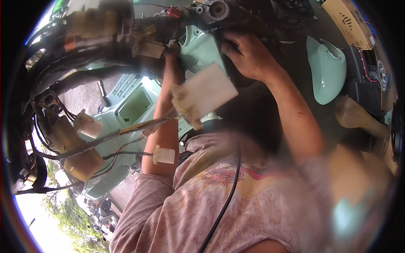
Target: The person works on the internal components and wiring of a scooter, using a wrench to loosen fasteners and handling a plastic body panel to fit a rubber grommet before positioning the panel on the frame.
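A mint-green plastic panel (201,48) stands between my two hands, under a dark frame with a round metal boss (218,9). My left hand (172,54) is beside the panel's left edge, closed with the thumb up; most of its fingers are hidden behind wires and a connector. My right hand (247,55) is at the panel's right side with its fingers curled in; whatever they hold is hidden. A large whitish connector (206,92) on a wire hangs close in front, covering the panel's lower part.
Black cables and several connectors, one small and white (163,155), hang at the left. Beyond them lies larger mint-green bodywork (126,103). At the right are a curved mint-green cover (325,71), a cardboard box (348,23) and a black case (363,80). A black cord (232,189) crosses my shirt.
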A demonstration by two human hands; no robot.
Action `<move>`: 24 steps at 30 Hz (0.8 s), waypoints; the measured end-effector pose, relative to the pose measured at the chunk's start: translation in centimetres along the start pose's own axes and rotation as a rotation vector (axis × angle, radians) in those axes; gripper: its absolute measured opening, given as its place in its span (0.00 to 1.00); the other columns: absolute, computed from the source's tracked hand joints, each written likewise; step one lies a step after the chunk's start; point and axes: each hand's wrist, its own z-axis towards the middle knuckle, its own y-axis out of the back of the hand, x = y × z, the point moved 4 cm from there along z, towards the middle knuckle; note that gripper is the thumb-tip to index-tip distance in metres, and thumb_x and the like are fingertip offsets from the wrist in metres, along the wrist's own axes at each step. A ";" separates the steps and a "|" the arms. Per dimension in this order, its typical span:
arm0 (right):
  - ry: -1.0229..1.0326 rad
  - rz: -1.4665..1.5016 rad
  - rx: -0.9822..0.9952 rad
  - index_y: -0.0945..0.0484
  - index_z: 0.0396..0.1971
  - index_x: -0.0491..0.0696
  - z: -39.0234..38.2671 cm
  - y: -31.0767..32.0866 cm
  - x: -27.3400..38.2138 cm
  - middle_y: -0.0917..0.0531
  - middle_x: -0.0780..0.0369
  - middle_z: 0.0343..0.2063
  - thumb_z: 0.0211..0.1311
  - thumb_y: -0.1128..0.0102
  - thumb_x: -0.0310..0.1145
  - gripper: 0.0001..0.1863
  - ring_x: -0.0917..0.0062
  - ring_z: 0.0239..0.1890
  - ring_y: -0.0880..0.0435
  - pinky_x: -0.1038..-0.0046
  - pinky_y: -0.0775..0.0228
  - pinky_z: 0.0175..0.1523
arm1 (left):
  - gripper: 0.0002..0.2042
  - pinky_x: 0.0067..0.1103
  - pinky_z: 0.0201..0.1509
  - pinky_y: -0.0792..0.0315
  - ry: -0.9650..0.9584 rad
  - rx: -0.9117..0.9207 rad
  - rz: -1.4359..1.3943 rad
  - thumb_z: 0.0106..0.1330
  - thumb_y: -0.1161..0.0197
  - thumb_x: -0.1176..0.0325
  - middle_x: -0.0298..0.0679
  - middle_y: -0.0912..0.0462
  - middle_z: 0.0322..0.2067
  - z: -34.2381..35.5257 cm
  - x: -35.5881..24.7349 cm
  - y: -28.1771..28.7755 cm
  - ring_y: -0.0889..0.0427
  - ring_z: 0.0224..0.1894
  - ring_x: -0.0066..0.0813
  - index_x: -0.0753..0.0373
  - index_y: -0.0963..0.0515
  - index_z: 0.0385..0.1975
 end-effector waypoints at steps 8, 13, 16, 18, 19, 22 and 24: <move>-0.075 0.226 -0.320 0.28 0.37 0.42 -2.9 -2.6 0.0 0.23 0.53 0.29 0.67 0.50 0.38 0.13 0.59 0.34 0.24 0.66 0.34 0.39 | 0.34 0.29 0.57 0.37 -0.019 -0.136 0.020 0.67 0.66 0.38 0.46 0.27 0.51 -0.7 0.2 -0.7 0.27 0.52 0.35 0.63 0.35 0.57; -0.032 0.207 -0.450 0.29 0.37 0.42 -3.2 -3.5 0.3 0.26 0.54 0.32 0.67 0.50 0.38 0.13 0.62 0.35 0.26 0.66 0.35 0.40 | 0.33 0.26 0.50 0.33 0.083 -0.181 0.077 0.69 0.67 0.40 0.47 0.25 0.48 -0.7 0.2 -0.1 0.25 0.48 0.32 0.65 0.35 0.57; -0.064 0.258 -0.482 0.29 0.37 0.42 -3.4 -4.4 0.3 0.27 0.55 0.31 0.67 0.50 0.37 0.12 0.65 0.34 0.27 0.68 0.35 0.40 | 0.28 0.22 0.43 0.30 -0.120 -0.162 0.461 0.71 0.62 0.46 0.46 0.22 0.43 -0.6 0.3 1.8 0.23 0.43 0.30 0.66 0.36 0.57; -0.069 0.295 -0.523 0.29 0.38 0.42 -3.7 -4.9 0.7 0.27 0.56 0.31 0.67 0.50 0.37 0.12 0.67 0.34 0.27 0.70 0.35 0.39 | 0.24 0.20 0.39 0.28 -0.182 -0.173 0.555 0.72 0.58 0.53 0.45 0.21 0.41 -0.3 0.7 3.1 0.22 0.41 0.28 0.66 0.37 0.57; -0.062 0.273 -0.533 0.29 0.38 0.42 -3.7 -5.1 0.9 0.27 0.57 0.30 0.67 0.51 0.37 0.12 0.68 0.33 0.27 0.70 0.35 0.39 | 0.22 0.20 0.38 0.28 -0.136 -0.198 0.489 0.72 0.56 0.56 0.45 0.21 0.40 0.2 1.1 3.8 0.22 0.39 0.27 0.66 0.37 0.57; -0.074 0.263 -0.544 0.30 0.39 0.43 -3.9 -4.7 0.8 0.26 0.58 0.28 0.68 0.51 0.37 0.12 0.69 0.30 0.27 0.71 0.35 0.36 | 0.19 0.21 0.39 0.26 -0.190 -0.212 0.459 0.70 0.52 0.67 0.45 0.21 0.41 -0.8 0.2 1.4 0.22 0.41 0.26 0.65 0.40 0.58; -0.111 0.361 -0.492 0.30 0.39 0.44 -3.7 -4.5 1.2 0.25 0.58 0.26 0.68 0.52 0.38 0.12 0.68 0.28 0.25 0.70 0.34 0.35 | 0.19 0.21 0.39 0.27 -0.226 -0.220 0.302 0.67 0.47 0.64 0.42 0.22 0.39 -1.6 -0.6 0.1 0.23 0.39 0.26 0.64 0.36 0.55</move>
